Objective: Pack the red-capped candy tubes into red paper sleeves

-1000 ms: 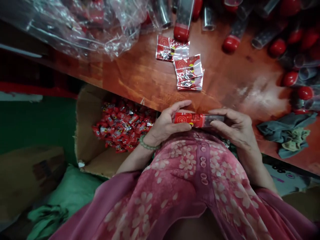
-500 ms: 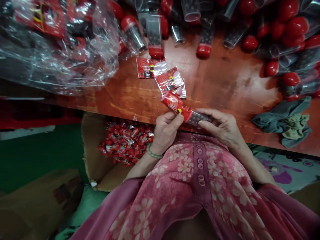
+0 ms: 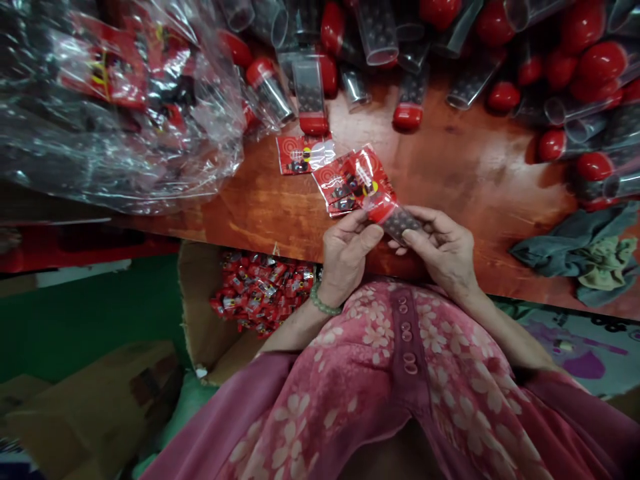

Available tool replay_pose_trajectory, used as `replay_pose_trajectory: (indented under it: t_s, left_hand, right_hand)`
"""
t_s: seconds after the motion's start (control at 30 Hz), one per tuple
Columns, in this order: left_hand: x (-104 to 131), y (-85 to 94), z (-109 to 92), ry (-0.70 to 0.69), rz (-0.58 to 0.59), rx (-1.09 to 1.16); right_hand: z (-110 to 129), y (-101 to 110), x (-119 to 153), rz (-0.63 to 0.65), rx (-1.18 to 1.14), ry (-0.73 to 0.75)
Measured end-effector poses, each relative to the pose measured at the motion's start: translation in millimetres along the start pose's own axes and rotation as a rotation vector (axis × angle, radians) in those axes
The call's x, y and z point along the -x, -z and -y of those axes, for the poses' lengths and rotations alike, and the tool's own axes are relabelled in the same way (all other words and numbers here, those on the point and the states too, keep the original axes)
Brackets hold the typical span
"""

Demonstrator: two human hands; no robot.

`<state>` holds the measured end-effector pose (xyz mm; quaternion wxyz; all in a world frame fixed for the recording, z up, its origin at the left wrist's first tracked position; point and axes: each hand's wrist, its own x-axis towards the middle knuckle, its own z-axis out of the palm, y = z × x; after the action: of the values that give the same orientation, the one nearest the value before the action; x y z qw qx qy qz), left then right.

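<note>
Our left hand (image 3: 346, 259) and right hand (image 3: 451, 251), fingers gripping the tube (image 3: 400, 223), have swung its seemingly half-on wrapper (image 3: 369, 175) farther away.

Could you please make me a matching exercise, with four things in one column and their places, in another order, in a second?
Things:
1. Beaded bracelet
2. Heap of small red packets
3. Tube with a red wrapper
4. Grey-green cloth

Places:
A. Between the left hand and the right hand
B. On the table, off to the right
C. Around the left wrist
D. In the cardboard box

Pairs: 1-C, 2-D, 3-A, 4-B
</note>
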<state>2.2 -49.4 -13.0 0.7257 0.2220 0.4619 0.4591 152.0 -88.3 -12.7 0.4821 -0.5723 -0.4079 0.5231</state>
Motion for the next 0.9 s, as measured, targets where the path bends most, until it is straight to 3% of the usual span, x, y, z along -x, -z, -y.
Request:
replay_pose_trajectory:
  t_s: [0.13,0.3,0.43,0.7,0.9]
  left_hand:
    - [-4.6,-4.7,-0.4,0.027,0.052,0.004]
    - [-8.5,-10.1,-0.6,0.04,0.028,0.053]
    - [-10.0,-11.3,0.8,0.024,0.025,0.075]
    - [-16.0,-11.7,2.8,0.032,-0.161,0.063]
    - [-15.3,-9.3,11.4,-0.125,-0.126,-0.071]
  right_hand:
    - [-1.5,0.3,-1.0,0.015,-0.153,-0.081]
    - [0.5,-4.0,-0.1,-0.073,-0.104,-0.074]
    - [-0.7,-4.7,-0.4,-0.074,-0.111,-0.054]
    - [0.1,-1.8,1.4,-0.092,-0.09,-0.084]
    - [1.4,-4.2,-1.4,-0.163,-0.119,-0.082]
